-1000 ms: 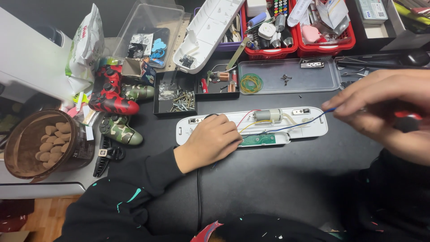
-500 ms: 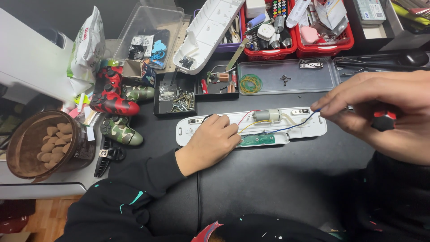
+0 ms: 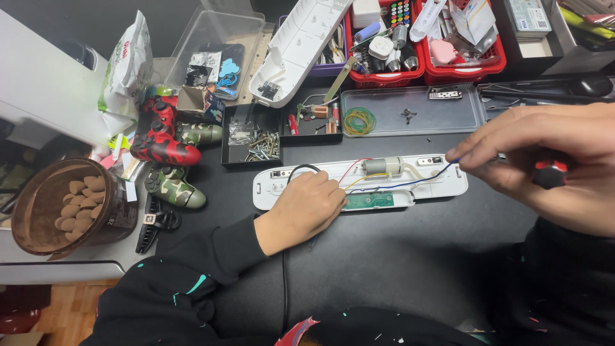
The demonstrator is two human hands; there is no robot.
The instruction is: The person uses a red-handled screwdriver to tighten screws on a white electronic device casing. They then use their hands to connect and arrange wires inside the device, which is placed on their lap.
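At the middle of the black worktop (image 3: 410, 256), an opened white device housing (image 3: 448, 187) lies lengthwise, its motor (image 3: 383, 166), green circuit board (image 3: 370, 200) and coloured wires exposed.
The left hand (image 3: 301, 210) rests curled on the housing's left part, pressing it down and gripping nothing. The right hand (image 3: 544, 163), near the worktop's right edge, pinches the blue wire (image 3: 410, 186) between fingertips at the housing's right end while clasping a red-and-black tool handle (image 3: 549, 174). Toward the rear edge sit a tray of screws (image 3: 251, 136), a metal tray (image 3: 442, 116) and the detached white cover (image 3: 301, 40); game controllers (image 3: 168, 144) lie at the left.
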